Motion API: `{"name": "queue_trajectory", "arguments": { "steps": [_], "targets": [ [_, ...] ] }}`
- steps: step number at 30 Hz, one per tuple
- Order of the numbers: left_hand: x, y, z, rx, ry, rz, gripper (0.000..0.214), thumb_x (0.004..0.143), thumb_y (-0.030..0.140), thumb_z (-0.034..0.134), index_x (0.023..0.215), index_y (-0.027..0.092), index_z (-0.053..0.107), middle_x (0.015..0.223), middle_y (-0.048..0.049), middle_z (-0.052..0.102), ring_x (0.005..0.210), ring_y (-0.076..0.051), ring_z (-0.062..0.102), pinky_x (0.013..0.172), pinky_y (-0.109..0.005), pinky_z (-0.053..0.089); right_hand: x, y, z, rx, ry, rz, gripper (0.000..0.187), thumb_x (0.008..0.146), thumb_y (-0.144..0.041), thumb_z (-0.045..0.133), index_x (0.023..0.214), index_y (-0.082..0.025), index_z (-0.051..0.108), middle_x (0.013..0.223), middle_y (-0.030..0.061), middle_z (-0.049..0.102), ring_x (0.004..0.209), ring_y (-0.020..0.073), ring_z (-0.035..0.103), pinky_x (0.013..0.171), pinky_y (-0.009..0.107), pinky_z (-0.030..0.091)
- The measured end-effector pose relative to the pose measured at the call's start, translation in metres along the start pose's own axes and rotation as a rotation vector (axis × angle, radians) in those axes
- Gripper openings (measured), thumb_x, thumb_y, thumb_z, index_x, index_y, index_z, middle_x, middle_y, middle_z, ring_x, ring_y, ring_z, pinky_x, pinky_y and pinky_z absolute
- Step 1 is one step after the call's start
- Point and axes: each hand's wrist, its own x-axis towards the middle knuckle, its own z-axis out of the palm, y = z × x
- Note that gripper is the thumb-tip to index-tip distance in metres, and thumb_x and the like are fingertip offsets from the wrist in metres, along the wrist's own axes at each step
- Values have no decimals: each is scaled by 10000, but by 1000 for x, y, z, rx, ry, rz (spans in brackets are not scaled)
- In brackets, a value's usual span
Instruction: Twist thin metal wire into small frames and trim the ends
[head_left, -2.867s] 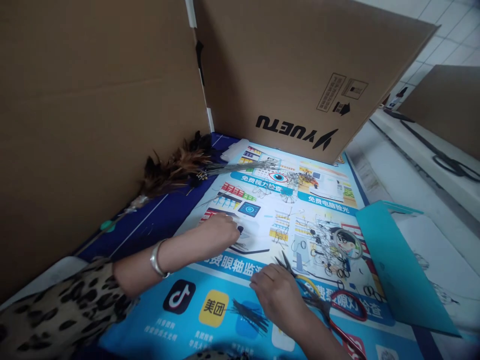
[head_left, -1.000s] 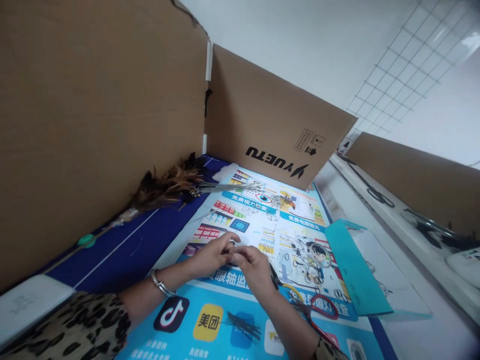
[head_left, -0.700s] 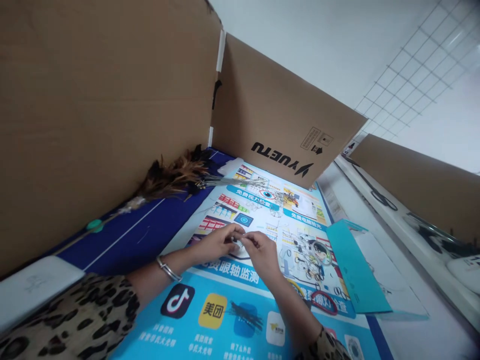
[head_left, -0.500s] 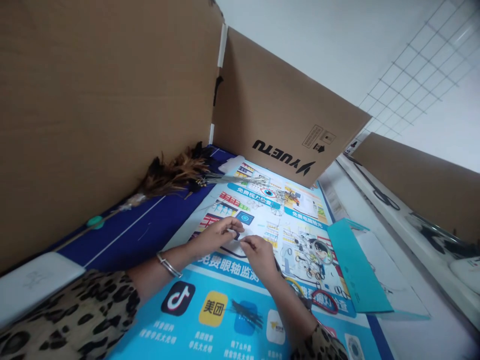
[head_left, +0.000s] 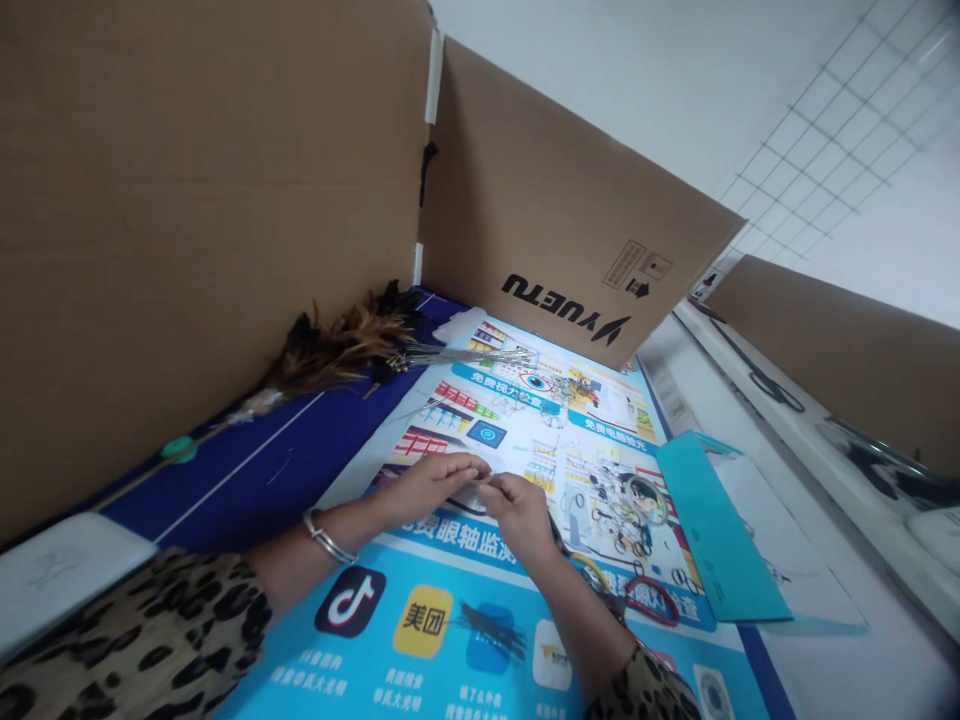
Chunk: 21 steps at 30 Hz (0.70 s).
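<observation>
Both my hands meet over the middle of a printed poster sheet (head_left: 431, 550). The fingers of my left hand (head_left: 439, 482) are pinched together, palm side turned down. My right hand (head_left: 519, 508) is also in a pinch, its fingertips almost touching the left ones. Whatever lies between the fingertips is too small to make out. Just right of my right wrist lie pliers with red and yellow handles (head_left: 651, 598), partly covered by the forearm. A small bundle of dark thin pieces (head_left: 491, 630) rests on the poster below my hands.
Several small dark rings (head_left: 626, 520) are scattered to the right. Thin wires (head_left: 469, 355) and a brown feather bunch (head_left: 337, 340) lie at the back left. A teal folder (head_left: 720, 530) stands open at right. Cardboard panels (head_left: 570, 220) wall off the back and left.
My left hand's fingers have closed and lowered toward the right fingertips, narrowing the gap between the hands. My right hand stays nearly in place. The view has shifted slightly.
</observation>
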Motion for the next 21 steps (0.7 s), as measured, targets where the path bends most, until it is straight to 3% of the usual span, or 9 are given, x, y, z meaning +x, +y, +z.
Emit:
{"name": "queue_trajectory", "arguments": {
  "steps": [2, 6, 14, 17, 21],
  "targets": [
    [-1, -1, 2, -63, -58, -19, 272, 837, 340, 489, 1019, 194, 629, 1026, -47, 647, 998, -202, 553, 907, -313, 382, 0, 1, 1, 127, 30, 24, 174, 792, -291, 553, 704, -174, 649, 622, -8, 623, 581, 127, 559, 557, 224, 440],
    [-2, -1, 6, -258, -114, -80, 283, 808, 333, 541, 1032, 180, 622, 1007, -52, 653, 976, -201, 563, 885, -320, 398, -2, -4, -1, 236, 108, -59, 168, 780, -276, 587, 658, -174, 640, 737, 21, 646, 724, 151, 592, 685, 254, 459],
    [-6, 6, 17, -259, -69, -178, 195, 764, 316, 593, 726, 133, 647, 706, -18, 631, 697, -146, 544, 689, -249, 399, -8, -17, -3, 300, 181, -73, 188, 749, -220, 618, 567, -173, 608, 697, 16, 610, 723, 153, 589, 683, 258, 462],
    [-10, 13, 21, -319, -56, -185, 277, 797, 352, 560, 641, 130, 619, 648, -17, 602, 658, -130, 516, 662, -232, 370, -8, -20, -6, 358, 155, -46, 175, 745, -228, 619, 579, -171, 609, 713, 18, 631, 723, 155, 596, 695, 265, 470],
    [-15, 21, 28, -574, -78, -256, 244, 794, 361, 576, 705, 135, 597, 580, -10, 566, 587, -115, 475, 579, -213, 336, -10, -25, -14, 512, 36, -18, 167, 736, -251, 625, 595, -164, 605, 766, 24, 656, 735, 160, 609, 677, 266, 484]
  ]
}}
